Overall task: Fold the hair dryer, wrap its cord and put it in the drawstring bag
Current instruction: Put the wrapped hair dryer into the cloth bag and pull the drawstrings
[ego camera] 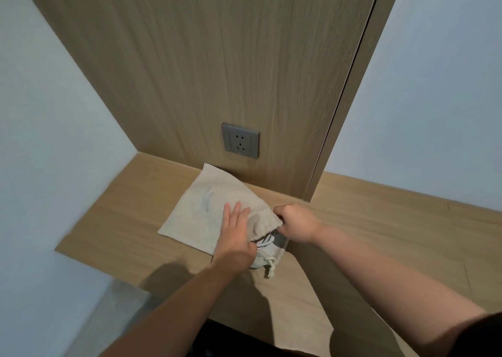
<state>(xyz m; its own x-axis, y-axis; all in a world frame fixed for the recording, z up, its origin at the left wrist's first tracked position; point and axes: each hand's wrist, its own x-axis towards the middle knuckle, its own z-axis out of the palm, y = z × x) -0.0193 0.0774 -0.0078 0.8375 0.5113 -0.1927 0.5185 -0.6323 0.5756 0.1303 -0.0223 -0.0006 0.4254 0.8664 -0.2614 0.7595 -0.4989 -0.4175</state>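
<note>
The left hand (235,230) reaches in from the lower left with the forearm stretched over the desk (380,221). Its fingers are straight and lie flat on top of the drawstring bag (198,215), pressing the cloth down. The thumb is at the edge of the bag's mouth; whether it pinches the cloth there is not clear. The right hand (296,222) comes from the lower right, the wrist a little bent. Its fingers are curled into a fist around the upper rim of the bag's mouth, and it grasps the gathered cloth there.

The bag is of beige cloth with a faint bluish print on it. It lies on the desk with its closed far corner near the wood wall panel (217,58), and its mouth points toward the person, between the two hands. The far part of it is flat, and near the mouth the cloth rises in a rounded bulge. The drawstring (271,268) hangs out from the mouth, pale and knotted, and rests on the desk.

In the open mouth the hair dryer (280,241) shows only as a small grey part with some white stripes beside it. The rest of it is covered by the cloth, so its folded state and the cord cannot be judged.

A grey wall socket (240,141) sits in the panel, just above the bag's far corner.
</note>
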